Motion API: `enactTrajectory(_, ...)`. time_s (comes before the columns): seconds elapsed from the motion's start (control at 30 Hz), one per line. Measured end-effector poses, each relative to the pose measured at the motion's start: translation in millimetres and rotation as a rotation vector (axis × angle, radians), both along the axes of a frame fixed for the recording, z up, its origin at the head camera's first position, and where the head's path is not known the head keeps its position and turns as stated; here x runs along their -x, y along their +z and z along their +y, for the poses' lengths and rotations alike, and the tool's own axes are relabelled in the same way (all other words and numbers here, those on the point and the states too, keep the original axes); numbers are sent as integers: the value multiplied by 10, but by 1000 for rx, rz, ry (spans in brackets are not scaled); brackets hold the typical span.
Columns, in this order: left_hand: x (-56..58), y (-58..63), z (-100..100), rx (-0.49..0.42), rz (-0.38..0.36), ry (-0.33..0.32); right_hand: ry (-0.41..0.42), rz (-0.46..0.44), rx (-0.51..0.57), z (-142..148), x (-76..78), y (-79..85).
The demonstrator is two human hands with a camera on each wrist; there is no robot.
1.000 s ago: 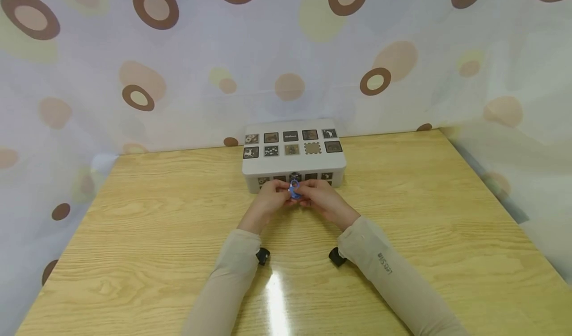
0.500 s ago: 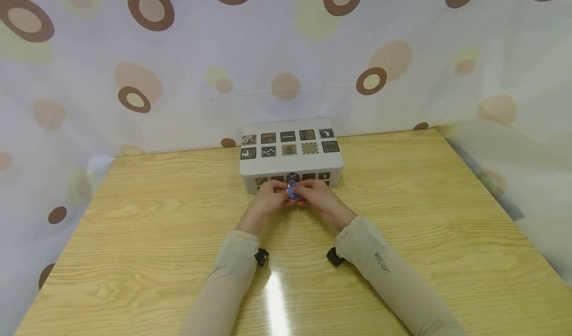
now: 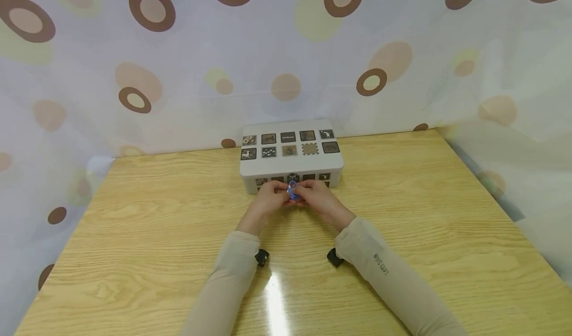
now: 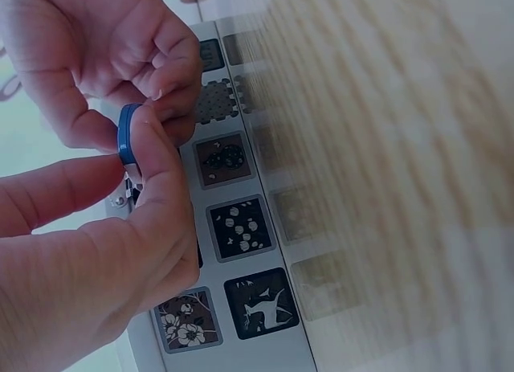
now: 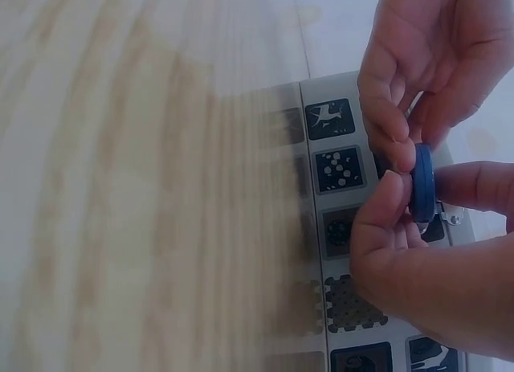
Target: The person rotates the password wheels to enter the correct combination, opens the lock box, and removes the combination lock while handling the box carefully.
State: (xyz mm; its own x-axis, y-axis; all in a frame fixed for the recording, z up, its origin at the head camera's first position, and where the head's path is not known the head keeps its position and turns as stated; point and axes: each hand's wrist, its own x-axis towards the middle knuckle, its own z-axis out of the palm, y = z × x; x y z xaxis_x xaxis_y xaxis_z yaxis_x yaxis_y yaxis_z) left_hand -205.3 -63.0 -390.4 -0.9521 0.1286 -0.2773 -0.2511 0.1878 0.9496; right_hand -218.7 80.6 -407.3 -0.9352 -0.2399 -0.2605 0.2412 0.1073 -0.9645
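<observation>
At the front of a closed white box [image 3: 290, 166] on a wood-grain surface [image 3: 170, 236], two bare hands meet at a blue padlock-like piece [image 5: 423, 183] with a small loop. The left-hand grip [image 3: 265, 197] is narrow, thumb and index finger pinching the piece; the right-hand grip [image 3: 321, 197] pinches it too, thumb and index finger on its opposite faces. We find the piece just before the box's metal latch [image 5: 452, 216], near the middle of the front wall; whether its loop passes through the latch, we cannot tell past the fingers. Small printed squares decorate the lid and front, and a spotted cloth [image 3: 178, 68] hangs behind.

The step in hand, as we judge it, is working the piece at the latch, and it calls for fine fingertip control. We would have one hand steady the body while the other does any turning or pressing, so that the two do not pull against each other. We would line the loop up with the latch and use only light force: the crowded fingers hide much of the fastening, and a hard push could slide the box back toward the cloth.
</observation>
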Motion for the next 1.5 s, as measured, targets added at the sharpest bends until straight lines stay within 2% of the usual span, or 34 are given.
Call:
enactTrajectory(0.27, -3, 14, 4, -1, -4, 2, 56, -35, 66, 43, 9, 32)
enactTrajectory(0.4, -7, 14, 3, 4, -18, 1, 61, -38, 55, 56, 21, 16)
enactTrajectory(0.83, -22, 13, 0, -9, -21, 9, 22, -30, 47, 9, 17, -30)
enactTrajectory(1.5, -7, -8, 21, -28, -9, 22, 24, -14, 44, 30, 15, -20)
